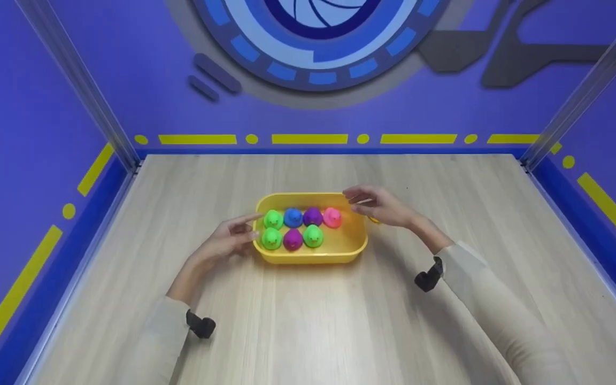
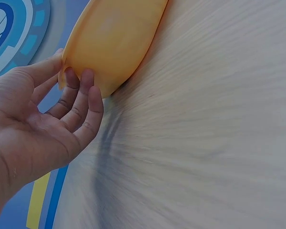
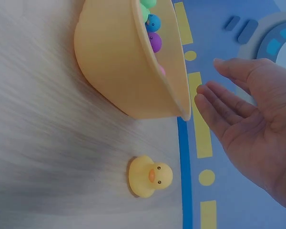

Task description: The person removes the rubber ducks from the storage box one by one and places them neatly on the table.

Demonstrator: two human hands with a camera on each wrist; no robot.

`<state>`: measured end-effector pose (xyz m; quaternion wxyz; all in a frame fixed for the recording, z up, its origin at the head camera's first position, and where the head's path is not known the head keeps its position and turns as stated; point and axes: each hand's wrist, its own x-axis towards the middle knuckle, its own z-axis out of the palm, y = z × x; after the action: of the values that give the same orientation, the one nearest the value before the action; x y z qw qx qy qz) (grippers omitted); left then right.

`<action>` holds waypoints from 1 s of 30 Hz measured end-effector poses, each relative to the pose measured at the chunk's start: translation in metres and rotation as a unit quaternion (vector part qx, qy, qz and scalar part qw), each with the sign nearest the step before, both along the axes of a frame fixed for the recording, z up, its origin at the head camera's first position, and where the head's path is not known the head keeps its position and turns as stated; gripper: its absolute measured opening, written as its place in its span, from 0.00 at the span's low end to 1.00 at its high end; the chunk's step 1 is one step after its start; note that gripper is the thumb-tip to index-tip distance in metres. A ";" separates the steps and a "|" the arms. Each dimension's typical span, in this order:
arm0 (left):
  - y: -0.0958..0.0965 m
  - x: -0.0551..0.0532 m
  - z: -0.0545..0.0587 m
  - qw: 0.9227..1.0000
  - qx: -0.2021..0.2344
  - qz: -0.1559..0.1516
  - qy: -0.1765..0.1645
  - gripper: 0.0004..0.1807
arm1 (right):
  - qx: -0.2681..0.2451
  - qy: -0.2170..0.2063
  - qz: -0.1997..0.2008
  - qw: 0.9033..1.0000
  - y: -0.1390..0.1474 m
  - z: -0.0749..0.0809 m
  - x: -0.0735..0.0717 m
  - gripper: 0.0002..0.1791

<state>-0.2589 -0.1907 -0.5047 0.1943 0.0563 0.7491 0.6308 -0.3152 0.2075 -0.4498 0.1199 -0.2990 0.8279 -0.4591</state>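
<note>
A yellow plastic tub point(image 1: 312, 259) stands on the table with several rubber ducks in two rows. The far row has a green duck point(image 1: 273, 220), a blue duck point(image 1: 293, 217), a purple duck point(image 1: 313, 216) and a pink duck point(image 1: 332, 217). Nearer are two green ducks point(image 1: 271, 238) around a magenta duck point(image 1: 293, 239). My left hand point(image 1: 229, 240) grips the tub's left end at the rim, some fingers against the outer wall. Above the right end hovers my right hand point(image 1: 380, 206), holding nothing, fingers relaxed. A yellow duck point(image 3: 149, 176) sits on the table right of the tub, mostly hidden by that hand in the head view.
The wooden table point(image 1: 308, 315) runs to a blue-purple back wall point(image 1: 308, 120) and side walls with yellow dashes. Metal posts point(image 1: 86, 91) rise at the back corners. Each wrist wears a black camera point(image 1: 429, 275).
</note>
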 end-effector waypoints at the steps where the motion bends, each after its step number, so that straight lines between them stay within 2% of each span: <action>1: -0.001 0.002 -0.002 1.000 0.002 -0.001 -0.003 0.32 | -0.001 -0.005 0.004 1.000 -0.003 -0.003 0.000 0.22; 4: -0.002 0.003 -0.004 1.000 -0.002 0.001 -0.002 0.32 | 0.006 -0.008 0.017 1.000 -0.010 -0.006 0.000 0.21; 9: 0.001 0.000 0.000 1.000 -0.013 0.004 0.004 0.30 | 0.014 -0.007 0.018 1.000 -0.013 -0.007 0.001 0.22; 15: 0.003 0.000 0.001 1.000 -0.005 -0.002 -0.012 0.31 | 0.027 -0.021 0.026 0.999 -0.011 -0.011 0.003 0.24; 22: 0.002 -0.001 0.001 1.000 0.003 -0.006 -0.009 0.31 | 0.059 -0.026 0.020 0.998 -0.016 -0.009 0.000 0.25; 26: 0.001 0.000 0.001 1.000 0.001 -0.008 -0.005 0.31 | 0.098 -0.011 0.023 0.995 -0.022 -0.011 -0.001 0.25; 30: -0.001 0.000 0.000 1.000 -0.007 -0.018 0.003 0.30 | 0.145 0.026 0.027 0.989 -0.028 -0.013 -0.001 0.24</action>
<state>-0.2587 -0.1919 -0.5051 0.2038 0.0702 0.7528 0.6220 -0.3162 0.1797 -0.4632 0.1527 -0.3129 0.8802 -0.3227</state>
